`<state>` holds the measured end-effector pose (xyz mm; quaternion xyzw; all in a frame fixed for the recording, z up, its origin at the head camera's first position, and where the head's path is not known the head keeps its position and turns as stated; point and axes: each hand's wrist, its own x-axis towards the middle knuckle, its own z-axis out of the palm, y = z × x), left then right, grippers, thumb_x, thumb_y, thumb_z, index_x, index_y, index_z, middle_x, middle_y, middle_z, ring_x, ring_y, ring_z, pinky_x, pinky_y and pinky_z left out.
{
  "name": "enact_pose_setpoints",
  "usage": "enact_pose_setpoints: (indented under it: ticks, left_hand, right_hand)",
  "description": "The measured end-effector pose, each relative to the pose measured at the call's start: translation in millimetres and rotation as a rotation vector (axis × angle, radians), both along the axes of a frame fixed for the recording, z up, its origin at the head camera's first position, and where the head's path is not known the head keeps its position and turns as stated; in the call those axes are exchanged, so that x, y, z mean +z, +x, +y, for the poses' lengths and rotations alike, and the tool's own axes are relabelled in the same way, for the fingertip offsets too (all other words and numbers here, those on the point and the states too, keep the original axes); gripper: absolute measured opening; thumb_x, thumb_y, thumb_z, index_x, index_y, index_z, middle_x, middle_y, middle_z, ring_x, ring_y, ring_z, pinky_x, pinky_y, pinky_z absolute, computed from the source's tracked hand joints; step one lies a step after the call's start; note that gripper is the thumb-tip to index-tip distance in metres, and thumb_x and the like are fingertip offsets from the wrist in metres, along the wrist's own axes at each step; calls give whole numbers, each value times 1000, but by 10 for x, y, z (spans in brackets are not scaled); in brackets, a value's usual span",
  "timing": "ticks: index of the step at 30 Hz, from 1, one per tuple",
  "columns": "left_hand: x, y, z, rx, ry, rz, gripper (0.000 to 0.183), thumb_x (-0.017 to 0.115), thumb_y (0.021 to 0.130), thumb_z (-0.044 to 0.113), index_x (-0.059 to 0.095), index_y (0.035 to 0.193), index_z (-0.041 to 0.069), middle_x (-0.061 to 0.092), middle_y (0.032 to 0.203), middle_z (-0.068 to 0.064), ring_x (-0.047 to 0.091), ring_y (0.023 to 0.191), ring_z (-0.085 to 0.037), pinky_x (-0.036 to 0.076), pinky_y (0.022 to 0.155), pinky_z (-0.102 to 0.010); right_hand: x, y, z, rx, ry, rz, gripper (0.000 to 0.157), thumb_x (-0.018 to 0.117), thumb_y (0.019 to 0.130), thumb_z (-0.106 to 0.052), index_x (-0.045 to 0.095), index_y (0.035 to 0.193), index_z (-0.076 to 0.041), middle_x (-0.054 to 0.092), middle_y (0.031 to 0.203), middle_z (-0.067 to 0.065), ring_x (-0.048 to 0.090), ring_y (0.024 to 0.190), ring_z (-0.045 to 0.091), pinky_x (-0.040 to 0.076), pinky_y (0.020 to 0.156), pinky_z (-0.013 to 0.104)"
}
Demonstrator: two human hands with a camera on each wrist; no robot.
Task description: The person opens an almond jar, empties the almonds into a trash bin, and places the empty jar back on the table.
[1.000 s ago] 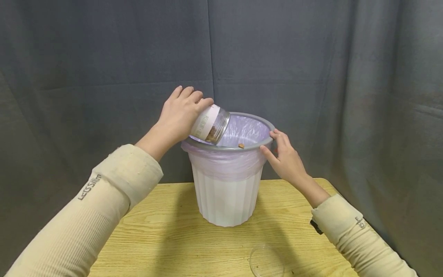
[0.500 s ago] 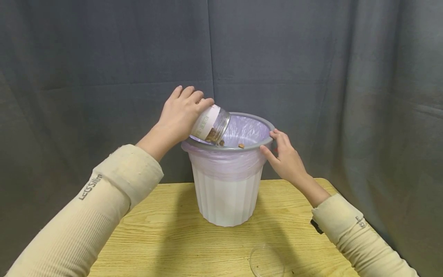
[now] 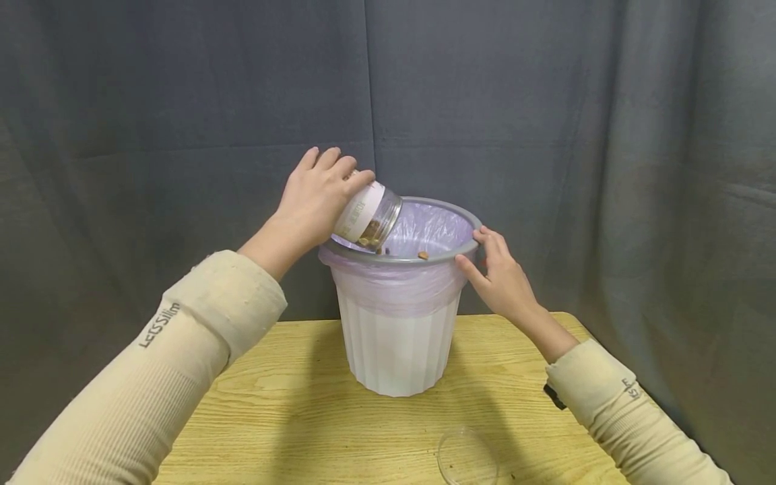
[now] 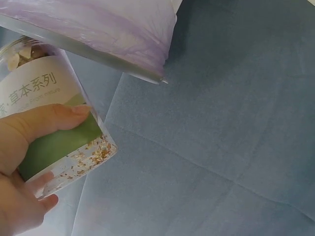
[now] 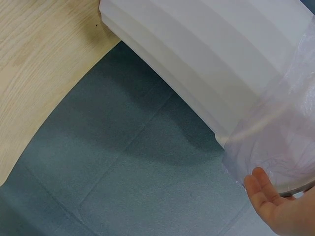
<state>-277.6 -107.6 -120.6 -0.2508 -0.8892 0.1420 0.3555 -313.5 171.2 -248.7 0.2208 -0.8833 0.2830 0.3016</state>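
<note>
My left hand grips a clear jar with a white and green label, tilted mouth-down over the near left rim of the bin. Brown dried pieces have gathered near its mouth, and small crumbs cling near its base. The white ribbed bin stands upright, lined with a thin purple bag folded over its grey rim. At the rim's right side rests my right hand, thumb and fingers spread against the edge. One brown piece lies at the front of the rim.
A clear round lid lies on the wooden table in front of the bin, with a few dark crumbs around it. Grey curtain hangs behind the table and along both sides.
The jar stays tilted over the bin, turning slightly in my left hand. Brown pieces inside have shifted and some drop from its mouth. My right hand stays at the rim.
</note>
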Motion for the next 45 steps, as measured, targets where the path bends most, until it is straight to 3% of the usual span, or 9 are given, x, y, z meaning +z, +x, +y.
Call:
enact_pose_setpoints:
  ticks: [14,34,45]
  left_hand:
    - [13,6,12,3,-15,9,63,67,69,-10,52,125,16,51,124,-11,38,122,-33,25,105,-48]
    - [-21,-54,-1,-69,-78,77,64,68,66,-12,52,122,14,50,120,-11,36,122,-33,27,104,-44]
    - [2,-45,6,-46,-156,121,70,72,64,-9,51,125,17,49,124,-11,32,127,-33,25,105,-44]
  right_hand:
    - [-16,-6,25,1,-4,-2,65,43,93,-47,35,134,2,30,143,18,58,96,37,49,71,47]
    - [-27,-9,37,-13,-2,1,63,43,93,-46,36,134,2,30,143,18,59,95,36,49,70,47]
    - [-32,-17,32,-11,-3,-6,63,44,93,-45,35,134,1,30,143,17,59,95,36,49,69,47]
